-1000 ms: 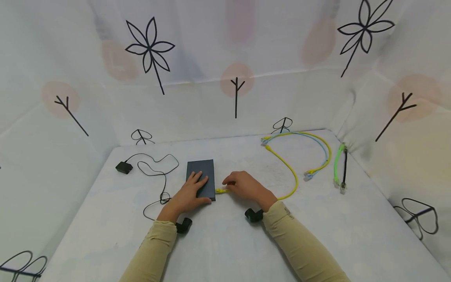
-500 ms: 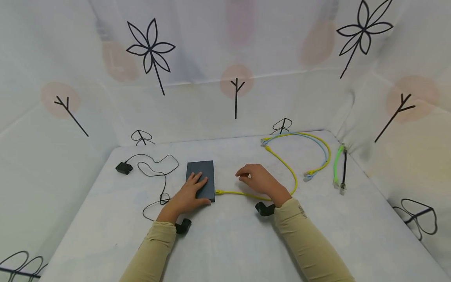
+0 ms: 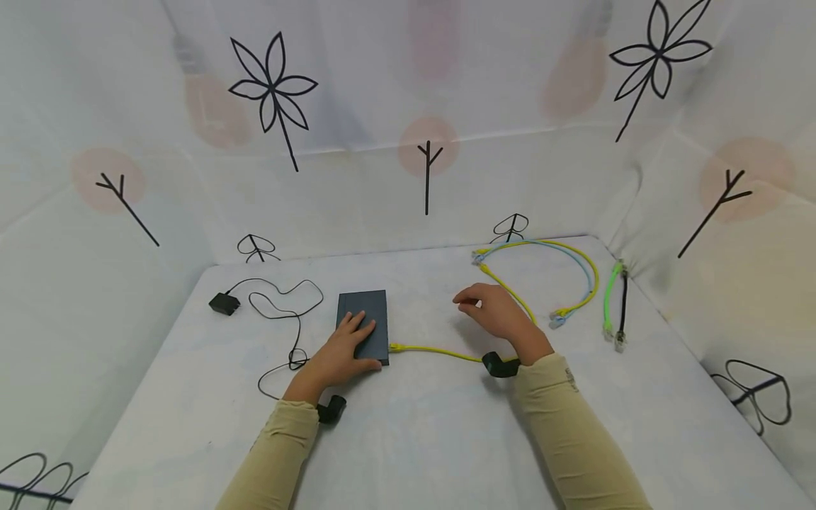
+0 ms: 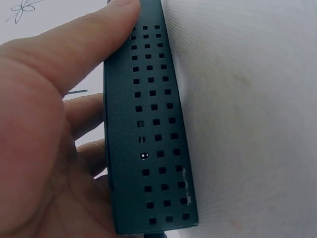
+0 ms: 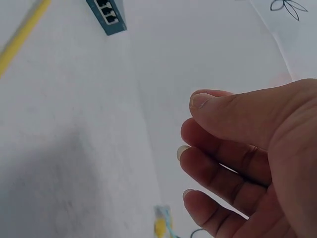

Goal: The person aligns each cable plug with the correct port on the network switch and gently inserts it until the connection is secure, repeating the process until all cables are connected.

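A dark blue-grey network switch (image 3: 376,322) lies on the white table. My left hand (image 3: 338,358) rests on it with fingers spread over the top; in the left wrist view the thumb lies against its perforated side (image 4: 153,129). A yellow network cable (image 3: 433,349) runs from the switch's right side, its plug at the port, and curves behind my right wrist. My right hand (image 3: 494,308) hovers right of the switch, fingers loosely bent and holding nothing. In the right wrist view, ports on the switch (image 5: 109,15) show at the top.
Another yellow cable (image 3: 596,273) and a light blue cable (image 3: 583,265) curve together at the back right. Further right lie a short green cable (image 3: 610,301) and a short black cable (image 3: 625,301). A black power adapter (image 3: 224,303) with a thin cord (image 3: 298,333) lies left.
My right hand has let go of the yellow cable beside the switch and moved right and away from me. The left hand has stayed on the switch.
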`<state>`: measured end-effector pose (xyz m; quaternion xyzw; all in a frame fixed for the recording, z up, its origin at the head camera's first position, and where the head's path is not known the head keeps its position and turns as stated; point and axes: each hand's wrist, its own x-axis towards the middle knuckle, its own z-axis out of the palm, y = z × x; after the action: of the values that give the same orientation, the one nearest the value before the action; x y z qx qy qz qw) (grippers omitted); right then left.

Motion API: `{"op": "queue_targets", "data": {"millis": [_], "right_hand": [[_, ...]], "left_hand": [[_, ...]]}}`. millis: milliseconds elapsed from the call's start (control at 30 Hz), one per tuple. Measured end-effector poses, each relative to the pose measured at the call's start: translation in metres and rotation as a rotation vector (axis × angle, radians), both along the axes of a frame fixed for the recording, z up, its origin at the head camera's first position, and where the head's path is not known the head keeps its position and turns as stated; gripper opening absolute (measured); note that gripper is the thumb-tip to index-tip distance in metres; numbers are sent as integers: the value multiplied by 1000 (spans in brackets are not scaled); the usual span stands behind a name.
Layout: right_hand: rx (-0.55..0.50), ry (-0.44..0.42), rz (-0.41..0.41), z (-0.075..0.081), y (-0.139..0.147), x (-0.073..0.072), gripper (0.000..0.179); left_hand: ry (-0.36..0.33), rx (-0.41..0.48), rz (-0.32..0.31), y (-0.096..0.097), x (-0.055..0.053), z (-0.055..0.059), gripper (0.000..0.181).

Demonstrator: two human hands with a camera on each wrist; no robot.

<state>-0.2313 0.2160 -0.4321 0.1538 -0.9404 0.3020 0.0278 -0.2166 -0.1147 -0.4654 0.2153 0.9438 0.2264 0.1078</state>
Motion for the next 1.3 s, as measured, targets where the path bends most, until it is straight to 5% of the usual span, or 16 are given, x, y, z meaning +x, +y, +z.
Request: {"op": "queue_targets", "data": {"millis": [1300], "right_hand": [[2, -180, -284, 7, 113, 11, 36]], "left_hand": [[-21, -9, -11, -1, -2, -1, 87]]}}
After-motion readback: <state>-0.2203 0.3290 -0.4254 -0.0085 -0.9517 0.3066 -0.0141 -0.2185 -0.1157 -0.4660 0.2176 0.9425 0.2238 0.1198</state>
